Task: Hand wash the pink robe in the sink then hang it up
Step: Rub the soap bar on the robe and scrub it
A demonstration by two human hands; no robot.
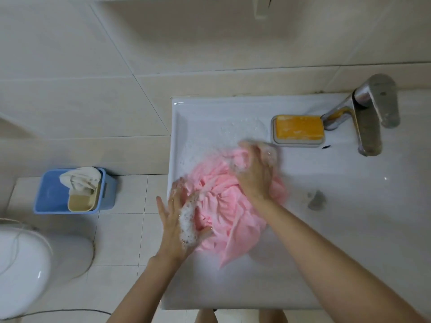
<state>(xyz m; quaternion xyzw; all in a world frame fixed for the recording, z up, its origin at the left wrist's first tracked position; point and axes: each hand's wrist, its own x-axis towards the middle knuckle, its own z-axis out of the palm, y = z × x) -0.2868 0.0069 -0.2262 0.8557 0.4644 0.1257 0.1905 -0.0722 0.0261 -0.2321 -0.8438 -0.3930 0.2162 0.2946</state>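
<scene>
**Lathering and scrubbing, rinsing and hanging yet to come**

Looking down through the head view: kneading the pink robe (224,206), wet and bunched, on the flat left part of the sink (177,127), well apart from the tap (368,117). Pressing on the near-left edge of the cloth with the left grip (184,220), released and foam-covered, fingers spread and thumb resting on the fabric, probably pinning the heap so that it is not sliding off the rim. Clenching a far fold with the right grip (254,173), fingers curled into the cloth, seemingly rubbing it against the rest to work the lather in. Parking the orange soap (298,128) in its dish (298,143) just beyond the right grip, likely for easy reach. Noting the blue bin (53,197) on the floor (130,206) to the left, holding a pale cloth (79,178) and a beige tub (80,202), near the toilet (23,264). Counting one robe, one soap bar, one dish, one tap, one bin, one toilet, two grips at work. Judging the wash about midway, with no water seen running and no hanger in sight
</scene>
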